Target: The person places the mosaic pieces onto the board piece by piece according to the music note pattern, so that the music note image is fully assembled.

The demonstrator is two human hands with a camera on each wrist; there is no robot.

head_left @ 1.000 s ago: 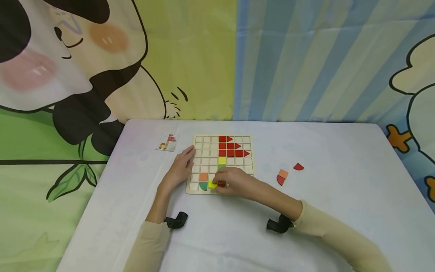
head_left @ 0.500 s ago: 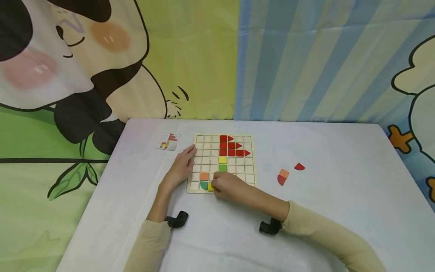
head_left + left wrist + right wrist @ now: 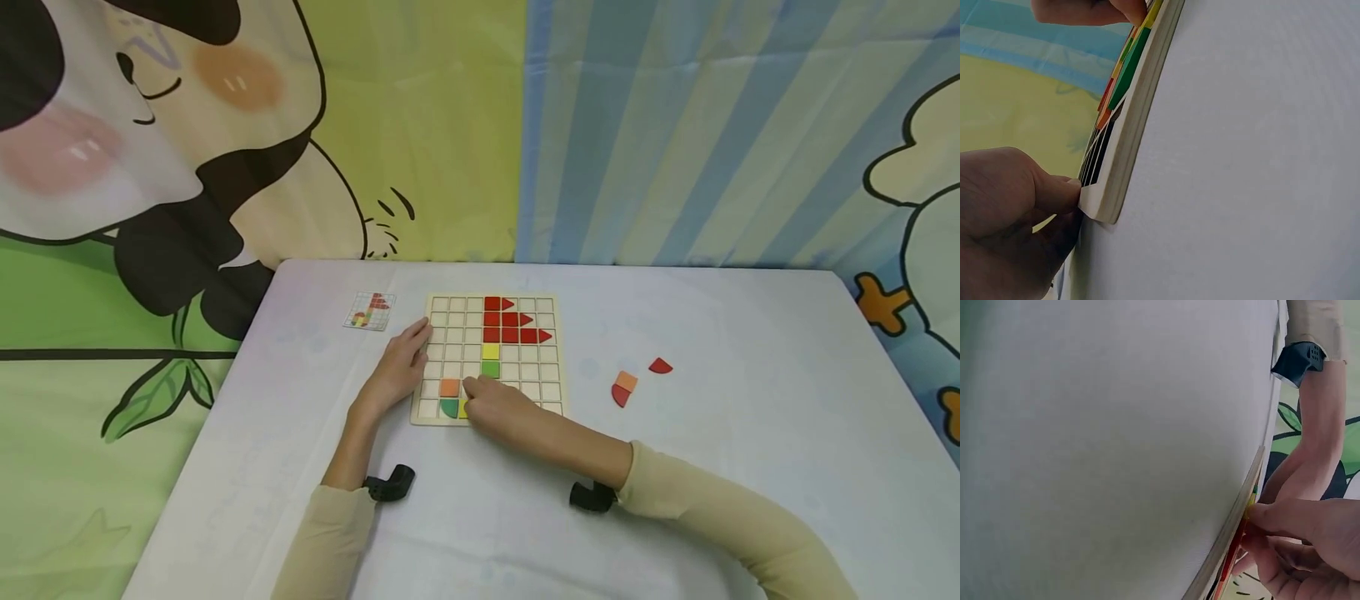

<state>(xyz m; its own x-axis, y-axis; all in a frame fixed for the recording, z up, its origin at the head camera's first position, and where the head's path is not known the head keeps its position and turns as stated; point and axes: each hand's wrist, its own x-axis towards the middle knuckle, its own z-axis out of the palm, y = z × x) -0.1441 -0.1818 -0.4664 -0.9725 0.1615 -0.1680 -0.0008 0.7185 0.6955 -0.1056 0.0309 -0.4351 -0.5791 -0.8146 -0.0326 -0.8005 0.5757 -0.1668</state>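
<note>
A wooden grid board (image 3: 531, 392) lies on the table, carrying red, yellow, green and orange pieces. My left hand (image 3: 393, 371) holds its left edge; in the left wrist view the thumb (image 3: 1063, 190) sits on the rim with the fingers below. Over the lower part of the board, my right hand (image 3: 504, 414) has curled fingers, the tips at a yellow tile (image 3: 462, 409) beside a green quarter-circle piece (image 3: 448, 407). An orange square (image 3: 449, 387) sits just above. In the right wrist view a red piece (image 3: 1227, 562) shows on the board under the fingers.
A small pattern card (image 3: 370, 311) lies beyond the left hand. To the right of the board are a loose orange square (image 3: 626, 382) and two red quarter-circle pieces, one touching it (image 3: 620, 396), one apart (image 3: 660, 366). A patterned cloth hangs behind the table.
My right hand has shifted slightly left and down, its fingers curling more; the red piece seen under it a second ago is hidden in the head view. The left hand stays put.
</note>
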